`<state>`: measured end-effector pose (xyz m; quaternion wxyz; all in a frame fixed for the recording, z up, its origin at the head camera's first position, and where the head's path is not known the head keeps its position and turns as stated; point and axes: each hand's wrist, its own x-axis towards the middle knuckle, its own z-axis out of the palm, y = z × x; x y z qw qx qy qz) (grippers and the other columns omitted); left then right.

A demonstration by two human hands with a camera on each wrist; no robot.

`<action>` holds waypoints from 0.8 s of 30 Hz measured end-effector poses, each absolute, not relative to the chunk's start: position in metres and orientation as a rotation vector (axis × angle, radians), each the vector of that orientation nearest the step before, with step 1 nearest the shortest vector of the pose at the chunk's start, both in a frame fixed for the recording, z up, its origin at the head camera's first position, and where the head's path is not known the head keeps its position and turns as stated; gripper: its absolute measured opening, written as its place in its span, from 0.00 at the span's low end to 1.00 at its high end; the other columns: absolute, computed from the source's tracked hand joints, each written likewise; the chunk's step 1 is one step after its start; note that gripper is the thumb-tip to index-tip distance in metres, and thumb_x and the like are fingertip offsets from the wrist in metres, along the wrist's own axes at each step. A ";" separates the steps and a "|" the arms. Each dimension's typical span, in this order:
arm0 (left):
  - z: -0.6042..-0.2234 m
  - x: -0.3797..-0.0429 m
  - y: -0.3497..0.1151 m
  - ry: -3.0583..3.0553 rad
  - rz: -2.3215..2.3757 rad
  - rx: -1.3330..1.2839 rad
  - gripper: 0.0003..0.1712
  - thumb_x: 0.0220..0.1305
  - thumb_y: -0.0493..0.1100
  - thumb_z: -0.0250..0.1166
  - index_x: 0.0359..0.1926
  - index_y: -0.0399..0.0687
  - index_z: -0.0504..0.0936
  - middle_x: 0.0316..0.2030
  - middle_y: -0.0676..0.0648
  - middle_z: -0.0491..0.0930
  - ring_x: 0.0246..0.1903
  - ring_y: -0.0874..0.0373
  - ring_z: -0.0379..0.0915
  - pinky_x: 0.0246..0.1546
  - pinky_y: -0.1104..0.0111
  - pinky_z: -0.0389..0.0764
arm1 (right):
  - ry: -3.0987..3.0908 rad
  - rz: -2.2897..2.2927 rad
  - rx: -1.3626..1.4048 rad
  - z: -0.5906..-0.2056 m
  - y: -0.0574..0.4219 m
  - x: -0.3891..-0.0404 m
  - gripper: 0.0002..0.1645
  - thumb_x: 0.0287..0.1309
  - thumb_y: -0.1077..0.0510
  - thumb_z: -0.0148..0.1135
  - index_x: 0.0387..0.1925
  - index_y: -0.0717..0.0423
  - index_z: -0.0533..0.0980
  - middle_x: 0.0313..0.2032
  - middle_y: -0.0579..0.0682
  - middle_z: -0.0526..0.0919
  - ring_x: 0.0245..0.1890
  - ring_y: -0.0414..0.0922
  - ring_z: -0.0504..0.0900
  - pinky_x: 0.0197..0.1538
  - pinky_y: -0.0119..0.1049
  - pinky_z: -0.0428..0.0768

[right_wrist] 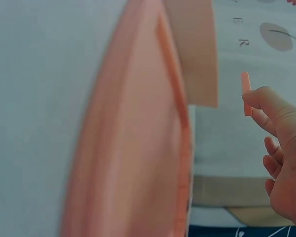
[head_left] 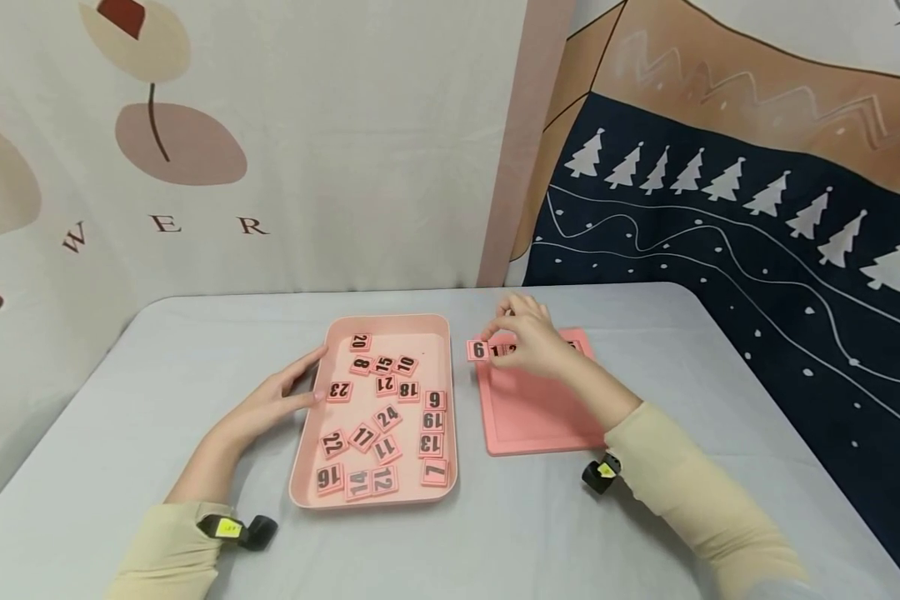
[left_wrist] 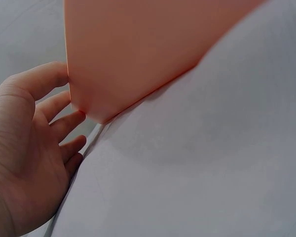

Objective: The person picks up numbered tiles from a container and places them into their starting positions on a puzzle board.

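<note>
My right hand [head_left: 531, 340] pinches a small pink number tile [head_left: 477, 351] marked 6 between thumb and fingertips. It holds this tile over the top left corner of a square pink board [head_left: 543, 417]. Along the board's far edge lies a row of tiles, where 1 and 5 show and the hand hides others. The right wrist view catches the pinched tile [right_wrist: 246, 94] edge-on. At the left wall of a light pink tray [head_left: 311, 442], my left hand [head_left: 266, 406] rests extended fingers and thumb. Those fingers [left_wrist: 54, 79] touch the tray's outer side in the left wrist view.
Several loose number tiles lie in the tray at mixed angles, among them 24 [head_left: 387, 417], 20 [head_left: 360, 342] and 7 [head_left: 434, 472]. A pale cloth [head_left: 217, 333] covers the table. Printed curtains [head_left: 345, 167] hang behind and to the right.
</note>
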<state>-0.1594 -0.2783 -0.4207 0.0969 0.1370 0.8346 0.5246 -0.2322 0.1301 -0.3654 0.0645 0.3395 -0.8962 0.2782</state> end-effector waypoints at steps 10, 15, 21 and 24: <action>-0.420 -0.160 -0.279 2.466 1.559 0.418 0.43 0.64 0.43 0.63 0.75 0.52 0.51 0.74 0.40 0.44 0.71 0.40 0.36 0.67 0.42 0.41 | -2.759 0.815 0.991 -0.387 0.155 -0.227 0.15 0.38 0.58 0.76 0.33 0.48 0.83 0.40 0.46 0.67 0.46 0.48 0.62 0.46 0.45 0.58; -0.420 -0.159 -0.280 2.464 1.567 0.422 0.43 0.64 0.42 0.62 0.75 0.51 0.51 0.74 0.40 0.44 0.71 0.40 0.35 0.67 0.42 0.40 | -2.752 0.790 0.983 -0.394 0.160 -0.227 0.15 0.36 0.59 0.75 0.32 0.48 0.83 0.39 0.46 0.67 0.44 0.48 0.62 0.44 0.44 0.58; -0.420 -0.159 -0.279 2.461 1.563 0.420 0.43 0.64 0.42 0.62 0.75 0.50 0.51 0.74 0.40 0.44 0.71 0.40 0.36 0.67 0.42 0.40 | -2.802 0.769 0.968 -0.399 0.162 -0.230 0.13 0.39 0.59 0.75 0.32 0.46 0.84 0.40 0.46 0.68 0.43 0.46 0.62 0.43 0.42 0.58; -0.420 -0.159 -0.279 2.460 1.565 0.423 0.43 0.64 0.42 0.62 0.75 0.50 0.51 0.74 0.40 0.44 0.71 0.40 0.36 0.67 0.42 0.41 | -2.822 0.775 0.959 -0.401 0.162 -0.230 0.13 0.39 0.58 0.75 0.32 0.46 0.84 0.41 0.46 0.68 0.44 0.47 0.62 0.43 0.43 0.58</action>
